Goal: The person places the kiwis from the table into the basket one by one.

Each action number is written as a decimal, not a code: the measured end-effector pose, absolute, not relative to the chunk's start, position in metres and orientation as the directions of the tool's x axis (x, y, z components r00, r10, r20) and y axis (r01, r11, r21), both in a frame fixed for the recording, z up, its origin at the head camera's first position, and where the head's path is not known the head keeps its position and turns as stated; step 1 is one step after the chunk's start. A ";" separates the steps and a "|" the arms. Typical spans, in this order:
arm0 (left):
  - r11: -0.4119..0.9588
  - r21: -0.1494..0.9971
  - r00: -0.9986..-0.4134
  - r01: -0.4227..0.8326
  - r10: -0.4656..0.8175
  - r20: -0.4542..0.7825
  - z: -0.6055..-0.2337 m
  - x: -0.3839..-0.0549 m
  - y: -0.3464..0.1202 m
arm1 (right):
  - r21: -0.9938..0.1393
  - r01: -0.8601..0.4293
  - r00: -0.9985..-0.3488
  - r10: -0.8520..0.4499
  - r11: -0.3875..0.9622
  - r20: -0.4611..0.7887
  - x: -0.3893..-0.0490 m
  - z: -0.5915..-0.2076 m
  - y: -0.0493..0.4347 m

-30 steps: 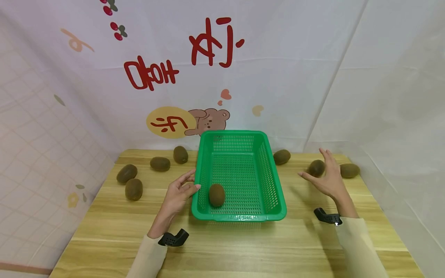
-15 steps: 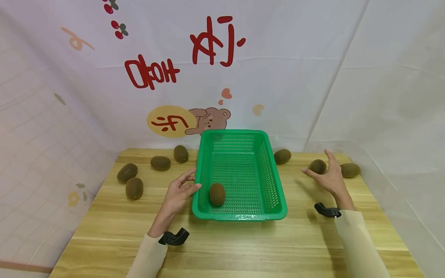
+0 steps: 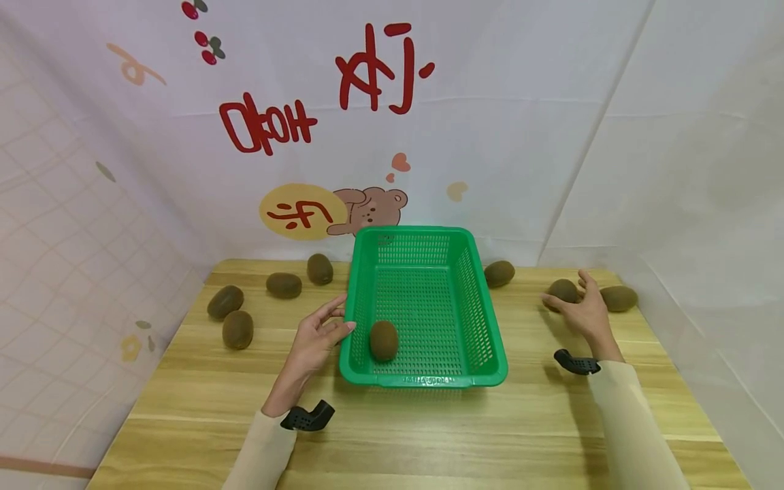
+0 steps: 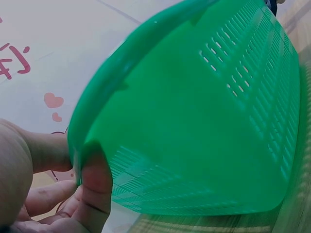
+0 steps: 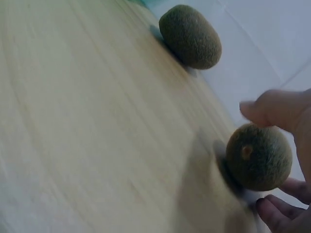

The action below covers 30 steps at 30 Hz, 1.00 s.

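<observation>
A green plastic basket (image 3: 422, 381) stands on the wooden table. My left hand (image 3: 317, 344) pinches its left rim between thumb and fingers, plainly seen in the left wrist view, where the basket wall (image 4: 170, 126) fills most of the frame. One brown kiwi (image 3: 384, 340) lies inside, near the front left corner. At the right, my right hand (image 3: 584, 309) spreads its thumb and fingers around another kiwi (image 3: 561, 291) that rests on the table. In the right wrist view the thumb (image 5: 277, 109) lies against one side of that kiwi (image 5: 257, 158), with fingertips below it; firm contact is unclear.
Another kiwi (image 3: 618, 298) lies just right of my right hand, and one (image 3: 499, 273) near the basket's far right side. Left of the basket are several more kiwis (image 3: 237, 330). White printed cloth (image 3: 502, 136) hangs behind the table (image 3: 392, 442) and along both sides.
My right hand has drawn in on the kiwi, its thumb and fingers coming closer together around it. My left hand keeps its hold on the basket rim.
</observation>
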State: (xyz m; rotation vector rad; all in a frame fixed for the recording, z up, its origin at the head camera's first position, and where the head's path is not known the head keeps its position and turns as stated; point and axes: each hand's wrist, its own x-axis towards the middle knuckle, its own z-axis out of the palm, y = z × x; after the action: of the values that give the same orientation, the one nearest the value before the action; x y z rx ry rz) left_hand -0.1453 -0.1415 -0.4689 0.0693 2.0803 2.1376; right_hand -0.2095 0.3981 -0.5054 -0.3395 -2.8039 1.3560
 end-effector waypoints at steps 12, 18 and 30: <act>-0.035 0.996 -0.987 -0.085 0.143 -0.080 -0.467 -0.144 -0.142 | -0.752 0.202 -0.969 0.240 0.627 -0.061 -0.206 -0.509 0.402; -0.027 0.995 -0.986 -0.092 0.139 -0.087 -0.468 -0.144 -0.142 | -0.756 0.214 -0.965 0.256 0.618 -0.064 -0.206 -0.510 0.402; -0.019 0.997 -0.986 -0.080 0.147 -0.077 -0.468 -0.145 -0.142 | -0.777 0.195 -0.967 0.251 0.599 -0.049 -0.203 -0.504 0.397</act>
State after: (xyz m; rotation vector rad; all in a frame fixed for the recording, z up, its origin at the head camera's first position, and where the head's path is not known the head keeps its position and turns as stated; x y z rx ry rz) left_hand -0.1446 -0.1420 -0.4682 0.0716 2.0816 2.1344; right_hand -0.2031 0.3967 -0.5039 -0.3838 -2.7501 1.3245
